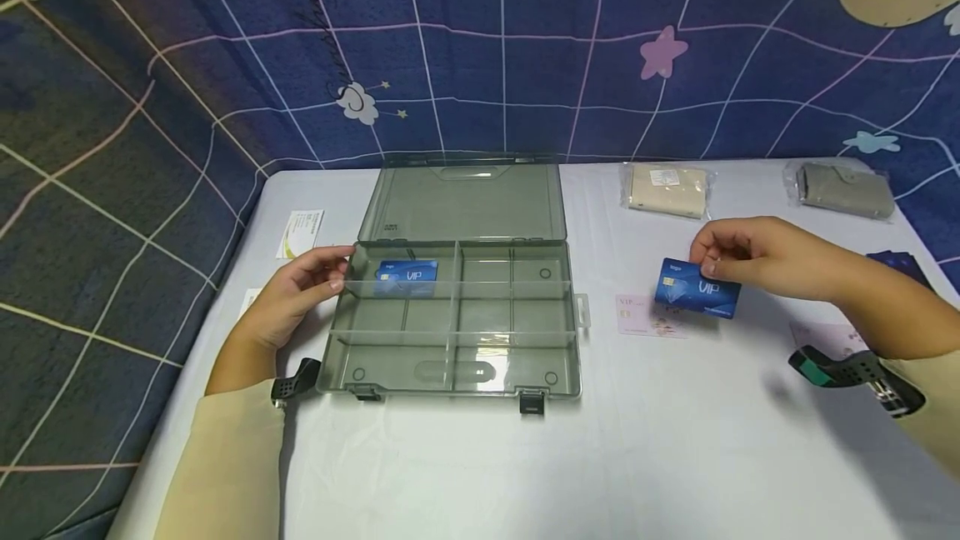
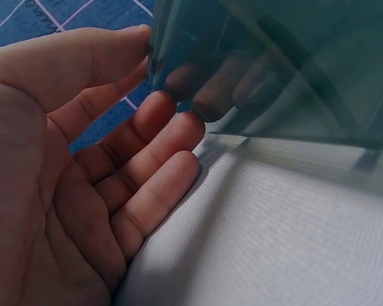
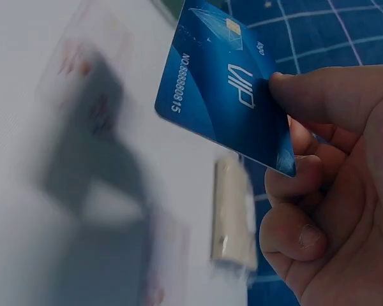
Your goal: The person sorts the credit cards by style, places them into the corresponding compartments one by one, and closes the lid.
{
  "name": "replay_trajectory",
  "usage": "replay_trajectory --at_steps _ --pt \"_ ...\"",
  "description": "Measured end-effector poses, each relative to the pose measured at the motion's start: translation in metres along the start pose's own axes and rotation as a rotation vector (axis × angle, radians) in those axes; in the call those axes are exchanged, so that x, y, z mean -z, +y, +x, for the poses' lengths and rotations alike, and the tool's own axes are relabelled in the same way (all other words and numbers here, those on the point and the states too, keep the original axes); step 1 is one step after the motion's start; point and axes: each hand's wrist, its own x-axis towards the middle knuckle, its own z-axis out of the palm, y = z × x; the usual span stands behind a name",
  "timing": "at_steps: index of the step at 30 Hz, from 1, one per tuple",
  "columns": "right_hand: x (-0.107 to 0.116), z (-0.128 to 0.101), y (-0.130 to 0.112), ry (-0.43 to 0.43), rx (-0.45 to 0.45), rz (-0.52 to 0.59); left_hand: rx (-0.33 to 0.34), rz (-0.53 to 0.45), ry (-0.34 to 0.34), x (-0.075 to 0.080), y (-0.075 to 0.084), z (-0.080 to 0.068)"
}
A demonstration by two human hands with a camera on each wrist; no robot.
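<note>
My right hand (image 1: 772, 258) pinches a blue VIP card (image 1: 686, 294) between thumb and fingers, above the table's right half. In the right wrist view the card's printed face, chip and number show, with the thumb (image 3: 332, 95) at its edge. A grey see-through compartment box (image 1: 517, 307) lies with its lid (image 1: 465, 205) laid back. Another blue VIP card (image 1: 406, 273) lies in its back left compartment. My left hand (image 1: 281, 307) rests at the box's back left corner, relaxed fingertips (image 2: 179, 169) against or close by the outer wall.
Pink cards (image 1: 637, 319) lie on the white table (image 1: 480, 465) at the right, one partly beneath the held card. Dark blue cards (image 1: 903, 263) are behind the right forearm. Two wrapped wallets, beige (image 1: 666, 190) and grey (image 1: 846, 190), sit at the back. White cards (image 1: 302, 232) lie left.
</note>
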Motion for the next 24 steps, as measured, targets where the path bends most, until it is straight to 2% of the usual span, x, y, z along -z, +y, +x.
replay_trajectory --at_steps 12,24 --pt "-0.001 0.055 -0.048 -0.083 0.002 0.01 0.002 0.0 -0.01 0.0 -0.001 0.002" --pt "-0.019 0.105 -0.094 -0.153 0.118 0.058 -0.001 -0.001 0.003 0.0 -0.001 0.001"
